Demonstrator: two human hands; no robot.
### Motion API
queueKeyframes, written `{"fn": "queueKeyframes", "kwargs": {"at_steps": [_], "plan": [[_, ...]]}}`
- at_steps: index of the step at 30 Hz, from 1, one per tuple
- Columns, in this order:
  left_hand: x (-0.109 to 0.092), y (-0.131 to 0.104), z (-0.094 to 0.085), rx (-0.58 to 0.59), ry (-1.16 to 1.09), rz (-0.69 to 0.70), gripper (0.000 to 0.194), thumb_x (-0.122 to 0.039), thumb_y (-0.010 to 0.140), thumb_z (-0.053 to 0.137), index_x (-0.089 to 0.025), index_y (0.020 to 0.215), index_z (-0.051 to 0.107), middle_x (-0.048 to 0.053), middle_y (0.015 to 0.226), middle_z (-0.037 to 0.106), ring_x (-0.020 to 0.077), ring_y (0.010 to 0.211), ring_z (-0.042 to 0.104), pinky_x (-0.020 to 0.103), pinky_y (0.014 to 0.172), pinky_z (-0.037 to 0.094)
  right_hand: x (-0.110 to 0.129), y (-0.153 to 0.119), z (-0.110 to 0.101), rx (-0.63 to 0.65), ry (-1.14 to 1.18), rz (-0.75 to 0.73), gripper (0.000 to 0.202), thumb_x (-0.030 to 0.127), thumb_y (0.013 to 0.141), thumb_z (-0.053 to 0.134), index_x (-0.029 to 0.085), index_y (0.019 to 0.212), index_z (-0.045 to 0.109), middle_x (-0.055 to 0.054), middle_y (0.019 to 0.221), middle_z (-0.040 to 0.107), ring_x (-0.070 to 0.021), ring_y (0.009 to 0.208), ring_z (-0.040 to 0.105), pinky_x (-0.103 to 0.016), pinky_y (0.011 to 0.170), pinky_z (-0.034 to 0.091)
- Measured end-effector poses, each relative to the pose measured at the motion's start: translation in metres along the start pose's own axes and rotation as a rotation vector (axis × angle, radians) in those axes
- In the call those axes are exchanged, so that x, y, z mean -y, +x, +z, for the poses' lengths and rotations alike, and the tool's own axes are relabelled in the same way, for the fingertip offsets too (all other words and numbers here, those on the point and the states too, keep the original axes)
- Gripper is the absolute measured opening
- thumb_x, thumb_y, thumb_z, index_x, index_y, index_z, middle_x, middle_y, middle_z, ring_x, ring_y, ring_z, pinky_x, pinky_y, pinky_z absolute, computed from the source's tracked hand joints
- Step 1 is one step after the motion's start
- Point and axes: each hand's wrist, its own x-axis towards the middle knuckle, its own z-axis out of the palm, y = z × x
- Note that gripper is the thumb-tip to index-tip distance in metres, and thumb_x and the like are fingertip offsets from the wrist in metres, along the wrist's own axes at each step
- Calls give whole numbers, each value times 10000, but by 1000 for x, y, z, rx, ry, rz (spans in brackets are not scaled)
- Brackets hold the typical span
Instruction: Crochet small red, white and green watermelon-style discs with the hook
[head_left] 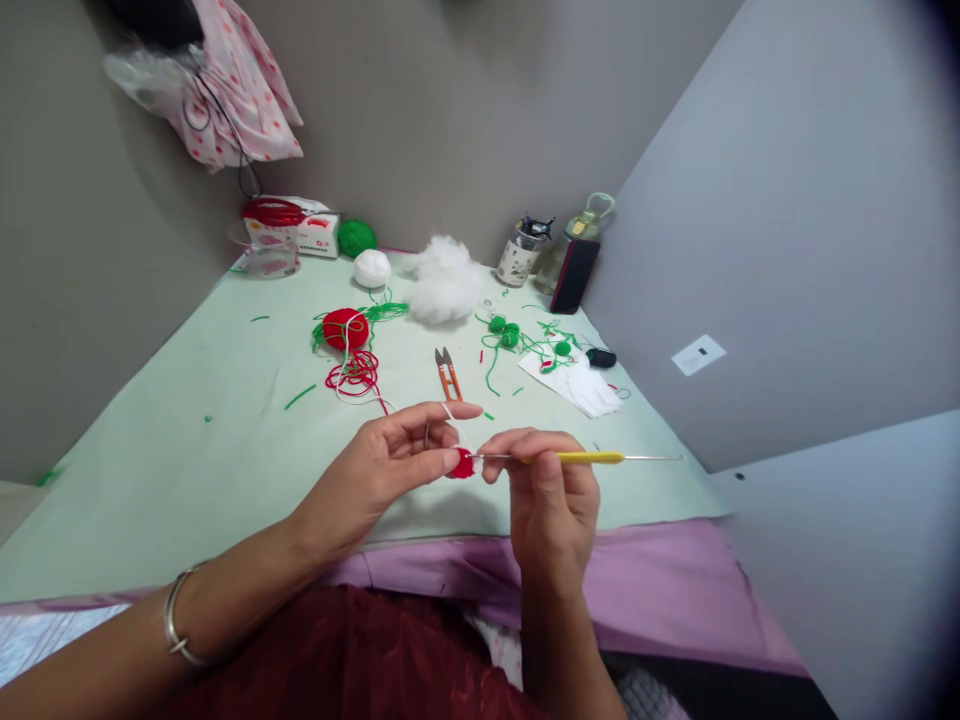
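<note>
Your dark red clothing (pixel 330 650) lay nearest the camera, below the pale green table cover (pixel 172 450), the broadest thing in view. Over its near edge you held both hands close together. Your left hand (pixel 360 475) pinched the small piece between thumb and fingers, with the index finger stretched out and white yarn running over it. Your right hand (pixel 555 500) had its fingers closed around the yellow handle and metal shaft of the hook. Beyond them sat the white stuffing (pixel 442 280), a loose, fluffy heap.

The yellow-handled hook (pixel 592 457) pointed its working end at the piece, while its other metal end stuck out to the right. It looked light, stiff and fairly smooth; the handle seemed the surest place for your grip, since the bare shaft could have slipped or turned. Farther back, the red yarn ball (pixel 333 328) rested beside tangled strands, with the white yarn ball (pixel 372 268) behind it. The orange-handled snips (pixel 450 380) lay just beyond your left fingertips.

Smallest of these was the red crocheted piece (pixel 463 465), between your hands at the hook's tip. It was probably very light, soft and grippy, easily pulled out of shape, so a gentle pinch on its worked edge, close to the active stitch but clear of the loop, would have suited it best.
</note>
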Motion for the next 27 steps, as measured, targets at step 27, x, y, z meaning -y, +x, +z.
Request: {"fn": "queueKeyframes", "kwargs": {"at_steps": [27], "plan": [[3,1,8,-8,-209,-97,559,-268,754,922,-247,1291,768,-12,850,661,130,803,598,266,826,500,-13,-21,0,51,-876,-688,424,76,946,648,299,1297,728,-69,1083,757,-217,978,754,-337,804,650]]}}
